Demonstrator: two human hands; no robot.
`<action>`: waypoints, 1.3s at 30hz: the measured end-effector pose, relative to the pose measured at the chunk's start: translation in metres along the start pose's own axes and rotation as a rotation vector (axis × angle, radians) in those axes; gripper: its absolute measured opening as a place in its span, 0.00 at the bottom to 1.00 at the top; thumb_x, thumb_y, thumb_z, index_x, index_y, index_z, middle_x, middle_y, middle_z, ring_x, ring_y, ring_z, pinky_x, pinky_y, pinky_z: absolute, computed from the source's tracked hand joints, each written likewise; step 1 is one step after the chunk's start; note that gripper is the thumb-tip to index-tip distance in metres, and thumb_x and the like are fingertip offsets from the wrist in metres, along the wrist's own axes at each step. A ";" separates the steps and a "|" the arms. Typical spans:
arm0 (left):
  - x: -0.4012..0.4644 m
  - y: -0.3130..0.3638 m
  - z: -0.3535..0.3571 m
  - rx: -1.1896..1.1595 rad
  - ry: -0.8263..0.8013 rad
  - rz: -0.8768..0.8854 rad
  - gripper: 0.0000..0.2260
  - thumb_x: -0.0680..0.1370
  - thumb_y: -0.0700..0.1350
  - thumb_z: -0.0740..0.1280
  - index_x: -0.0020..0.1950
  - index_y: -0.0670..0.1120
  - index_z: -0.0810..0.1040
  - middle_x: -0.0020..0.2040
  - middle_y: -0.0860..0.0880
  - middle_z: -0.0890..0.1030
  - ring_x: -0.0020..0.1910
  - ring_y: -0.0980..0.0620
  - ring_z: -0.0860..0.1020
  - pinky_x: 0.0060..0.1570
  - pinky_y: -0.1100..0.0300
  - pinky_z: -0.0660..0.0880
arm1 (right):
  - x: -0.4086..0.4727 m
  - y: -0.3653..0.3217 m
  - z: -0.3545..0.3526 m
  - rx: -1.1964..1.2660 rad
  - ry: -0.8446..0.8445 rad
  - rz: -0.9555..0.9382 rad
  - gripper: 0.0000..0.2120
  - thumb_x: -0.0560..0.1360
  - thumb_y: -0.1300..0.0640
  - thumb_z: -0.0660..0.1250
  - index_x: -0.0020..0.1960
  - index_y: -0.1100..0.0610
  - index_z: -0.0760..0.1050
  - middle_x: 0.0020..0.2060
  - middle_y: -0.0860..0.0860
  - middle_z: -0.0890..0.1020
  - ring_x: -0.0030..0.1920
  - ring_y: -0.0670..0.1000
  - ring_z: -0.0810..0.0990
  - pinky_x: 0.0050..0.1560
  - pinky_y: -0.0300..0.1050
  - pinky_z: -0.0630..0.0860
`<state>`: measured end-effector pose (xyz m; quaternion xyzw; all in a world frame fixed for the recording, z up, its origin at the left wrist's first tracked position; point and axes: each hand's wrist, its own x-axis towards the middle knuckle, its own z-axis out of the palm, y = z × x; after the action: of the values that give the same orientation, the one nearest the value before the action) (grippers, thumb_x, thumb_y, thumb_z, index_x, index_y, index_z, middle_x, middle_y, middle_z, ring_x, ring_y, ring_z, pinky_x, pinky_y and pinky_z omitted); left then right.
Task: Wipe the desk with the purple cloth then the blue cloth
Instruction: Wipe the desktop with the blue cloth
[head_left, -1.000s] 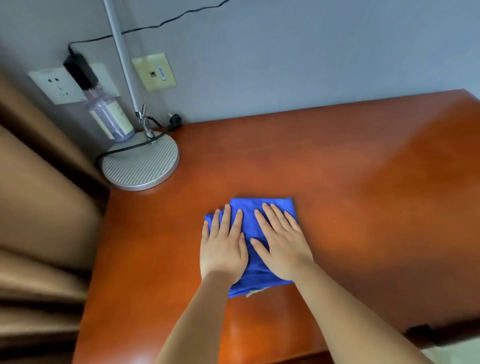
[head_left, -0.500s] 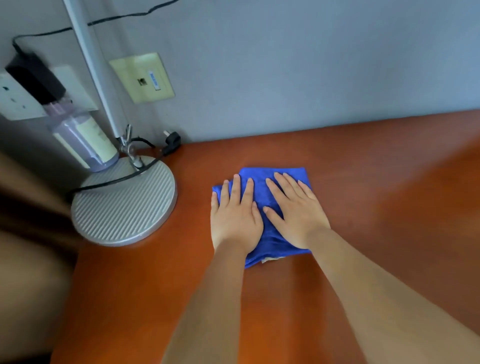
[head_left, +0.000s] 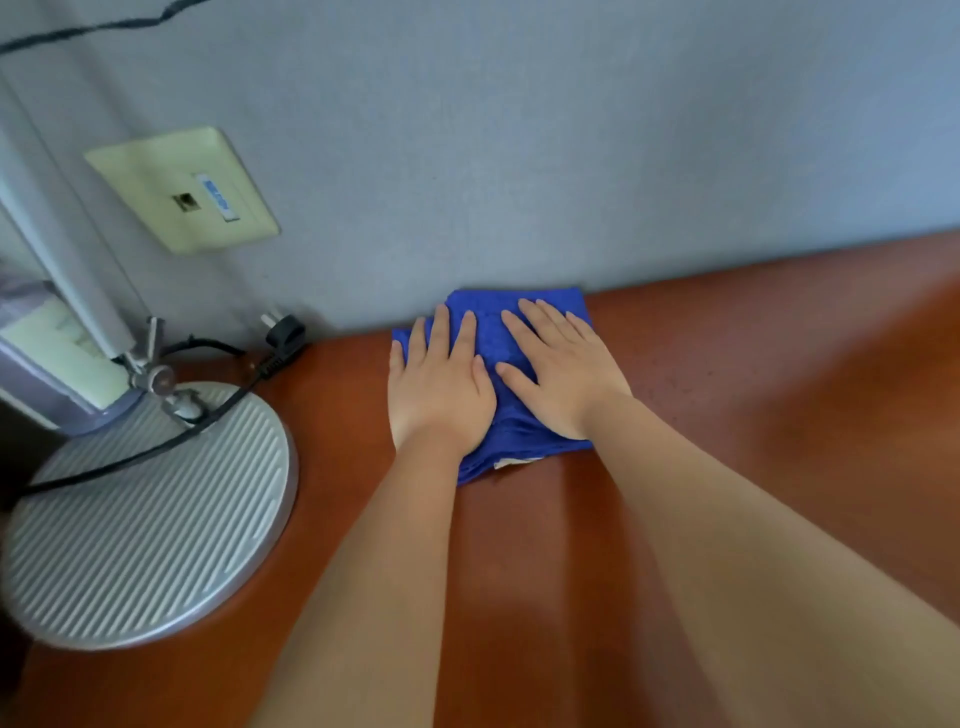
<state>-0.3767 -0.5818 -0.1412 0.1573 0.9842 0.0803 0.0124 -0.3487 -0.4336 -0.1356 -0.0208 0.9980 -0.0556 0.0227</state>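
Both hands flat on the blue cloth (head_left: 498, 338) — palms down, side by side, thumbs nearly touching. Left hand (head_left: 439, 395) covers the cloth's left half, fingers straight and held close together. Right hand (head_left: 563, 374) covers the right half, fingers straight and slightly fanned. Cloth is folded and lies on the desk (head_left: 753, 389) at the back edge, its far side right up against the wall (head_left: 519, 130); a pale tag pokes out at its near edge. Left of the cloth, apart from it — lamp base (head_left: 150, 519), round and ribbed, with a black cord (head_left: 156, 447) draped across it and a plug (head_left: 283, 335) lying by the wall. Wall socket plate (head_left: 182, 189) above that.
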 end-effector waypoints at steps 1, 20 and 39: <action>-0.003 0.000 0.000 0.002 -0.004 0.006 0.24 0.83 0.52 0.44 0.79 0.52 0.45 0.80 0.50 0.45 0.78 0.49 0.44 0.76 0.49 0.43 | -0.003 -0.001 0.000 -0.001 -0.005 0.002 0.31 0.81 0.40 0.45 0.79 0.51 0.44 0.78 0.50 0.45 0.77 0.48 0.41 0.76 0.46 0.38; -0.265 0.047 0.003 0.000 -0.083 -0.013 0.34 0.73 0.56 0.29 0.79 0.52 0.45 0.80 0.49 0.45 0.78 0.48 0.44 0.75 0.50 0.42 | -0.257 -0.040 0.017 0.062 -0.084 -0.071 0.41 0.71 0.35 0.31 0.79 0.53 0.45 0.78 0.52 0.46 0.78 0.50 0.42 0.76 0.49 0.39; -0.383 0.087 0.008 0.008 -0.098 0.048 0.30 0.77 0.54 0.36 0.79 0.50 0.52 0.79 0.47 0.51 0.78 0.45 0.48 0.75 0.48 0.45 | -0.392 -0.044 0.031 0.088 0.001 -0.022 0.32 0.78 0.39 0.48 0.75 0.56 0.63 0.75 0.55 0.63 0.75 0.54 0.60 0.73 0.53 0.53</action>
<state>0.0142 -0.6184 -0.1356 0.1845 0.9787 0.0690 0.0578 0.0452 -0.4633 -0.1442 -0.0305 0.9943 -0.1000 0.0227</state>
